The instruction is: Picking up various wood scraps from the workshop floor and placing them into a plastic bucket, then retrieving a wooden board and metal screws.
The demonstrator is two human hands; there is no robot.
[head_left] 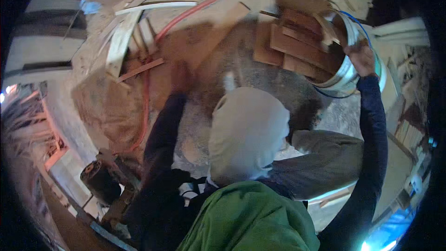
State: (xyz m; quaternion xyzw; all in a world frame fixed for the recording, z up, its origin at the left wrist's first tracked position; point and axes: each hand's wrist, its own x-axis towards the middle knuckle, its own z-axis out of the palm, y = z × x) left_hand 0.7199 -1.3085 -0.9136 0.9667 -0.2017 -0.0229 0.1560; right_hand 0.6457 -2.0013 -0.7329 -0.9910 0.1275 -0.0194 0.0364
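My right hand [360,58] grips the rim of a pale bucket [346,76] at the upper right. The bucket is tipped on its side, its mouth facing left. Flat reddish-brown wood pieces [297,42] lie stacked in and just outside its mouth. My left hand [179,76] reaches forward low over the sawdust-covered floor [218,60]. It is blurred, and I cannot make out its fingers or anything in them. A grey cloth [248,130] hangs in front of my chest and hides part of the floor between my arms.
A red hose [204,3] runs from the top down the left past my left arm. Pale planks [121,42] and thin strips lie at the upper left. A dark round machine [100,181] sits at the lower left. More boards lie at the right edge.
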